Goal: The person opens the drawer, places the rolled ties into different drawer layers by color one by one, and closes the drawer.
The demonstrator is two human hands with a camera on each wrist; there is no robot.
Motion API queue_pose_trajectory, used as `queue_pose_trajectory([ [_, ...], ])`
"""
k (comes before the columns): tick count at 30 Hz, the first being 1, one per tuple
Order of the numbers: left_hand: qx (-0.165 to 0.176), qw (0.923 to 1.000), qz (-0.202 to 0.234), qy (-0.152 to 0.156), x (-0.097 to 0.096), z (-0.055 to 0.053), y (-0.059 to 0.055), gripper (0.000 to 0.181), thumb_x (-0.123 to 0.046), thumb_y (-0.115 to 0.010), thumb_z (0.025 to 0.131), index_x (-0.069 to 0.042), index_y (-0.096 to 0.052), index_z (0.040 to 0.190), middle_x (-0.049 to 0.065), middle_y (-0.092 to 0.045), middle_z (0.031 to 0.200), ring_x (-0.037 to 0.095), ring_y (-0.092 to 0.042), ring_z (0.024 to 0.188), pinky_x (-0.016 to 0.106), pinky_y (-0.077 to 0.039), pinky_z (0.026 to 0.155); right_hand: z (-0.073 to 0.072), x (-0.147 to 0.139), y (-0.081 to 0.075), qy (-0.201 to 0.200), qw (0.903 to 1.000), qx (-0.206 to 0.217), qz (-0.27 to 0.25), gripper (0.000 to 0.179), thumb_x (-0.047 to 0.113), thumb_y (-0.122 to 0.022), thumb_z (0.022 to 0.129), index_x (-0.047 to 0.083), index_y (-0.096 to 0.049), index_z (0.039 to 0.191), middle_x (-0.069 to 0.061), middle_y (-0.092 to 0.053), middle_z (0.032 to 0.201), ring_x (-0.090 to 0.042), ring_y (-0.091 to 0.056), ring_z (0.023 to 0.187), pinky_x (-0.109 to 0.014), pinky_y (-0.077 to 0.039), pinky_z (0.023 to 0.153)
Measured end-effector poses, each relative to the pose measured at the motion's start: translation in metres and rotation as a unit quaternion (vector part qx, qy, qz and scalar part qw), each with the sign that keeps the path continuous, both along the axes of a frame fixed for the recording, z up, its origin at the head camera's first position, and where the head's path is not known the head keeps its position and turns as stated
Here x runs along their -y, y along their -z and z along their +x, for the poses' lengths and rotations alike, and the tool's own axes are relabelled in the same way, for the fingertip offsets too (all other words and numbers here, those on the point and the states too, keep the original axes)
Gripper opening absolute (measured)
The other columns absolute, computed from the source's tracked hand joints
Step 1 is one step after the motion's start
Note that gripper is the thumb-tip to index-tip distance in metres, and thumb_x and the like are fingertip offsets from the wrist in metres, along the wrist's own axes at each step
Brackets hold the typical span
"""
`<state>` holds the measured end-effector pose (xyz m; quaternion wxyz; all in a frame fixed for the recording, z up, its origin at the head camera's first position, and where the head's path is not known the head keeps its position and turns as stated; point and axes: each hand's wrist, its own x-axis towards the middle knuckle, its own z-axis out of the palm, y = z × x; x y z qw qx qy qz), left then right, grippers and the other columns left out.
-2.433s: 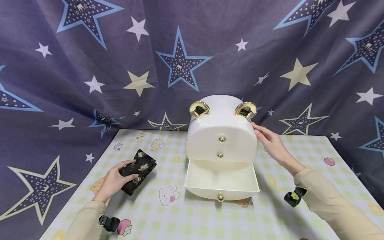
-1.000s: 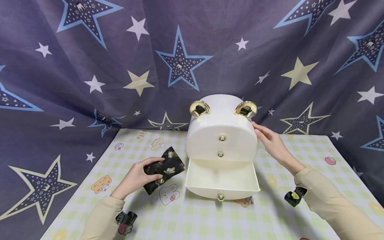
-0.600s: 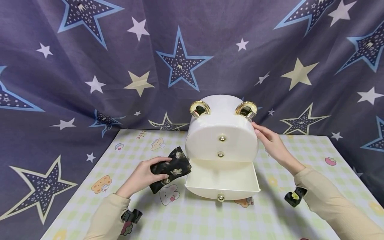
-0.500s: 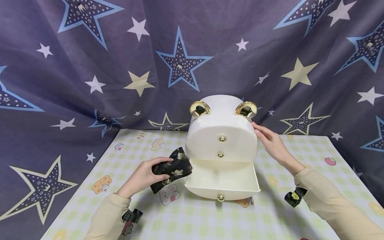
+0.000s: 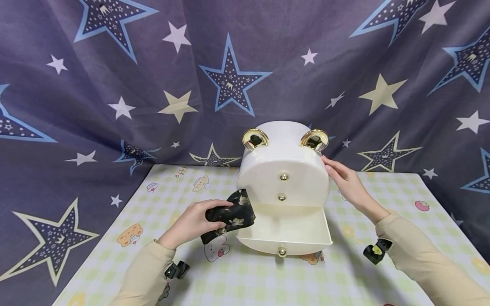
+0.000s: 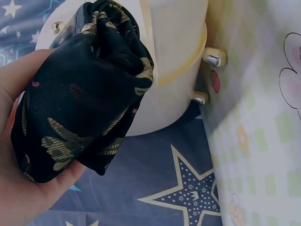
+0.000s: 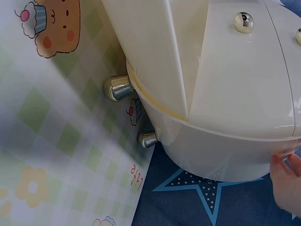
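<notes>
My left hand (image 5: 191, 223) grips a folded black cloth (image 5: 234, 216) with pale floral motifs, thumb on the near side and fingers over the far side. In the left wrist view the cloth (image 6: 70, 103) looks thin and glossy, its layers bunched at one end. Its right end overlaps the left edge of the pulled-out bottom drawer (image 5: 289, 223) in the head view. That drawer belongs to a white rounded storage box (image 5: 260, 182) with gold ears and gold knobs; its upper drawers are closed. My right hand (image 5: 350, 187) rests its fingertips against the box's right side.
A pale green checked tablecloth (image 5: 383, 195) with cartoon prints covers the table. Behind it hangs a dark curtain (image 5: 283, 55) printed with stars. Gold feet (image 7: 117, 88) hold the box up off the table.
My left hand has carried the cloth rightward from the table's left side to the open drawer's left edge. The right hand and the box have stayed in place.
</notes>
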<state>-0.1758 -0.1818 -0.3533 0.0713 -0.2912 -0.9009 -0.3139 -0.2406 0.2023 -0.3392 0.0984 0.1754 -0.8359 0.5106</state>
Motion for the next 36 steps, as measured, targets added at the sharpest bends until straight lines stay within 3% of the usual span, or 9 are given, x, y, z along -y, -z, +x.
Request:
queue_pose_trajectory([
  [5, 0.005, 0.9997, -0.011, 0.021, -0.006, -0.001, -0.004, 0.048, -0.009, -0.072, 0.071, -0.023, -0.058, 0.114, 0.0, -0.06, 0.112, 0.016, -0.056, 0.101, 0.032, -0.045, 0.083, 0.0, 0.001, 0.0, -0.004, 0.9999, -0.009, -0.01, 0.042, 0.024, -0.042, 0.094, 0.002, -0.041, 0.13, -0.014, -0.038, 0.135, -0.008, -0.038, 0.12, -0.004, -0.031, 0.087],
  [12, -0.012, 0.9984, -0.04, 0.038, -0.016, -0.003, -0.008, 0.046, -0.011, -0.072, 0.071, -0.023, -0.059, 0.114, -0.001, -0.061, 0.11, 0.015, -0.056, 0.101, 0.031, -0.044, 0.084, 0.001, 0.001, 0.0, -0.002, 1.0, -0.005, -0.006, 0.042, 0.024, -0.042, 0.094, 0.004, -0.041, 0.131, -0.013, -0.038, 0.136, -0.019, -0.037, 0.122, -0.003, -0.03, 0.086],
  [19, -0.023, 0.995, -0.08, 0.055, -0.027, -0.008, -0.012, 0.044, -0.012, -0.07, 0.071, -0.023, -0.059, 0.112, 0.0, -0.062, 0.105, 0.013, -0.057, 0.095, 0.032, -0.045, 0.081, 0.001, 0.001, 0.0, 0.004, 1.0, -0.006, -0.005, 0.042, 0.025, -0.042, 0.094, 0.004, -0.042, 0.131, -0.012, -0.038, 0.136, 0.0, -0.038, 0.116, -0.004, -0.032, 0.083],
  [25, -0.026, 0.9889, -0.126, 0.075, -0.038, -0.012, -0.016, 0.045, -0.013, -0.071, 0.071, -0.023, -0.059, 0.113, -0.002, -0.061, 0.105, 0.011, -0.057, 0.093, 0.031, -0.046, 0.077, 0.001, 0.001, 0.0, 0.001, 0.9999, -0.009, -0.007, 0.042, 0.024, -0.042, 0.094, 0.004, -0.042, 0.131, -0.012, -0.038, 0.135, -0.006, -0.038, 0.118, -0.004, -0.031, 0.084],
  [31, -0.04, 0.9805, -0.159, 0.108, -0.049, -0.014, -0.02, 0.043, -0.013, -0.072, 0.07, -0.02, -0.06, 0.11, -0.001, -0.062, 0.107, 0.015, -0.058, 0.095, 0.033, -0.046, 0.08, 0.001, 0.001, 0.0, -0.001, 0.9999, -0.008, -0.009, 0.042, 0.024, -0.042, 0.094, 0.005, -0.042, 0.131, -0.012, -0.038, 0.136, 0.0, -0.038, 0.115, -0.004, -0.032, 0.083],
  [36, -0.048, 0.9746, -0.182, 0.122, -0.057, -0.018, -0.02, 0.043, -0.012, -0.072, 0.069, -0.019, -0.061, 0.109, -0.003, -0.062, 0.108, 0.014, -0.058, 0.095, 0.031, -0.045, 0.081, 0.001, 0.001, 0.0, 0.001, 1.0, -0.009, -0.003, 0.042, 0.024, -0.042, 0.094, 0.006, -0.042, 0.131, -0.011, -0.038, 0.136, -0.002, -0.037, 0.117, -0.003, -0.031, 0.084],
])
